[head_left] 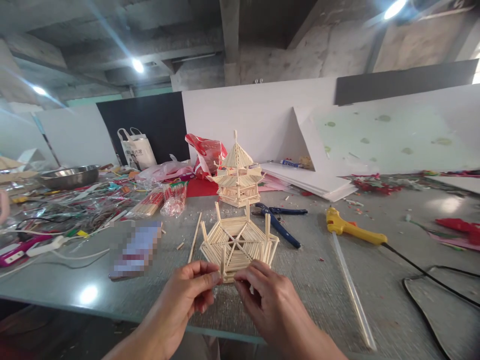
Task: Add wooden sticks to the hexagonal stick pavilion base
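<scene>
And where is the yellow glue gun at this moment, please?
In the head view, the yellow glue gun lies on the right side of the table, right of the blue-handled pliers.

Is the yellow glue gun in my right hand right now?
No, the yellow glue gun lies on the table, apart from your right hand, which is at the near edge of the stick frame.
</scene>
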`<state>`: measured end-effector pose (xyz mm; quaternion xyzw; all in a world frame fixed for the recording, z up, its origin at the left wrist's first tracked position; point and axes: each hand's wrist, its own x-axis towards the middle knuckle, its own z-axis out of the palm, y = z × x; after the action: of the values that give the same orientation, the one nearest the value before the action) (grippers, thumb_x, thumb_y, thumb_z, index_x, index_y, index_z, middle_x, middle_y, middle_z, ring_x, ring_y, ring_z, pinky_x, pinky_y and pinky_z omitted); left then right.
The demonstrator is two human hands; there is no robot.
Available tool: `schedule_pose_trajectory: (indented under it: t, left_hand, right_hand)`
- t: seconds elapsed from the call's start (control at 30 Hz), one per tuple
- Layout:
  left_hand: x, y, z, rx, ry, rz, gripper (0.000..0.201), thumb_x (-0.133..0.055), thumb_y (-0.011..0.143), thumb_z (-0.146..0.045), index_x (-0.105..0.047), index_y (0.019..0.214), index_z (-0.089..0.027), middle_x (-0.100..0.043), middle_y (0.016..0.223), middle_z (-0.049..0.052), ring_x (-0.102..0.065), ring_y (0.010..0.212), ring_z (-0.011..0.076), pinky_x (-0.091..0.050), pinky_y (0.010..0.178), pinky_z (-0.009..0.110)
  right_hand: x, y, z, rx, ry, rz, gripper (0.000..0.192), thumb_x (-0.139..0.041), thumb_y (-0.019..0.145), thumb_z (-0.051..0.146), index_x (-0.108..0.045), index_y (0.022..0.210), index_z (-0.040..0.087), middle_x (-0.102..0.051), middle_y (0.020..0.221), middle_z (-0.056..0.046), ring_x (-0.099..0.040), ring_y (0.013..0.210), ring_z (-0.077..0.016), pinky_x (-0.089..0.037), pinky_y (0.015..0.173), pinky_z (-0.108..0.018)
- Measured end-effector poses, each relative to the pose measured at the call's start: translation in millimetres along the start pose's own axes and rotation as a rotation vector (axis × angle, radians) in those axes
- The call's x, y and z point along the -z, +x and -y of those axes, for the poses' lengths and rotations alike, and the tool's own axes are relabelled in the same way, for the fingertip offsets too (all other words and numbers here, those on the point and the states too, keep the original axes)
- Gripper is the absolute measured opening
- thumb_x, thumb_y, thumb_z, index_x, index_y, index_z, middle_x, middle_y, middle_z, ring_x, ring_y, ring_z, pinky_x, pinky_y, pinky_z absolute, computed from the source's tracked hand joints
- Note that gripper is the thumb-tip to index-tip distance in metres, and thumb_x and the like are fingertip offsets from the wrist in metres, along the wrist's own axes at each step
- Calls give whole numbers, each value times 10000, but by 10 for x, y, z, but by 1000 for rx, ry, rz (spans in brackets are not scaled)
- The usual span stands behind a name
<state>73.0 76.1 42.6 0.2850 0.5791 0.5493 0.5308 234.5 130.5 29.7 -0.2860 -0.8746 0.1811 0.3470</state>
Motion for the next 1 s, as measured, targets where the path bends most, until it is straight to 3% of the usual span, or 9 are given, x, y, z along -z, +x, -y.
schedule_pose_trajectory:
  t: [0.2, 0.3, 0.47, 0.7, 0.8, 1.0]
  left_hand:
    - [-19, -54, 101, -18, -63, 40, 318, -768, 568, -341, -585, 719, -129, -496, 456, -64, -382, 351, 16, -244, 356, 152]
    - [-12, -56, 174, -37, -57, 62, 336, -762, 573, -379, -583, 718, -134, -497, 440, -64, -376, 337, 16, -233, 348, 149]
    - [-31, -82, 191, -134, 47, 60, 368, -741, 569, -436, -590, 710, -131, -495, 396, -61, -402, 322, 37, -256, 341, 157]
    - [-106, -263, 165, -316, 231, -114, 293, -642, 678, -438, -636, 775, -162, -529, 481, -39, -463, 418, 79, -324, 399, 181]
    - [-106, -309, 199, -418, 296, -171, 235, -617, 709, -404, -647, 809, -193, -608, 575, -8, -511, 473, 107, -406, 461, 205]
    - [-120, -348, 294, -539, 395, -193, 157, -573, 764, -360, -653, 818, -236, -676, 752, 23, -575, 544, 131, -473, 558, 228]
  right_hand:
    - [-30, -9, 96, 52, 78, 13, 217, -426, 845, 197, -641, 861, 168, -588, 747, -54, -528, 616, -119, -396, 547, -230]
    - [-19, 35, 155, 21, 103, 17, 201, -449, 819, 182, -648, 803, 163, -591, 712, -40, -522, 602, -109, -386, 552, -226]
    - [52, 127, 212, -215, 217, 156, 129, -521, 734, 164, -640, 688, 144, -539, 573, 13, -448, 514, -68, -336, 491, -187]
    - [155, 215, 176, -504, 648, 426, 173, -552, 748, 297, -573, 692, 135, -383, 427, 83, -315, 330, -24, -226, 336, -159]
    - [196, 261, 182, -634, 789, 474, 187, -591, 710, 308, -538, 642, 142, -404, 416, 84, -313, 298, -18, -191, 305, -157]
    - [294, 314, 252, -684, 833, 562, 182, -604, 691, 304, -564, 657, 130, -407, 405, 87, -301, 295, -13, -172, 293, -152]
